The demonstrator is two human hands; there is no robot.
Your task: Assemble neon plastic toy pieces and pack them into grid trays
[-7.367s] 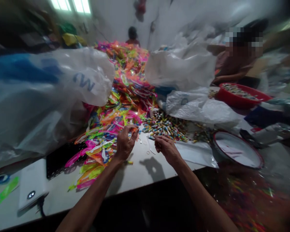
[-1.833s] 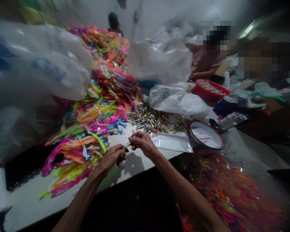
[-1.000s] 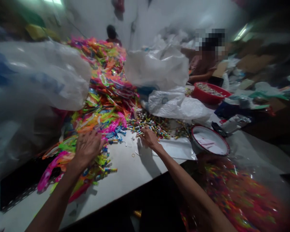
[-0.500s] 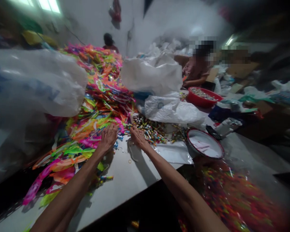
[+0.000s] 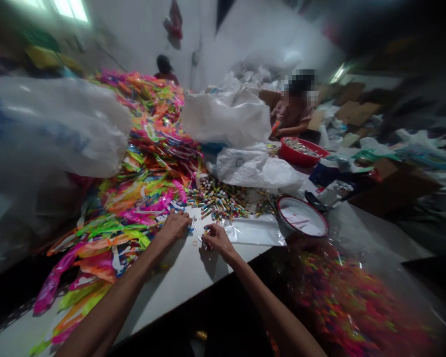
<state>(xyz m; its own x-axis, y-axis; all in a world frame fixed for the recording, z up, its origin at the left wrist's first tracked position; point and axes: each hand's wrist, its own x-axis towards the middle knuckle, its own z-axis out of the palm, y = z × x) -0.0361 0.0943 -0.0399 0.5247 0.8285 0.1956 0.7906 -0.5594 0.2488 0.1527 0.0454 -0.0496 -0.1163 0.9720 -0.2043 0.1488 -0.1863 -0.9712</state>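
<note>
In the head view I see the right hand (image 5: 216, 239) pinching a small blue-and-yellow piece (image 5: 207, 229) in front of the multicoloured cylinder heap (image 5: 221, 199); the left hand (image 5: 176, 225) (I can't tell its grip) is left of that heap, beside neon plastic strips (image 5: 137, 216).

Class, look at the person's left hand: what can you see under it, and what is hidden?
Below the left hand, the white tabletop shows, with something small and blue at its front edge. The hand covers its palm and whatever lies beneath.

A head-worn camera looks forward and down, from close by, across the white table (image 5: 174, 292).
</note>
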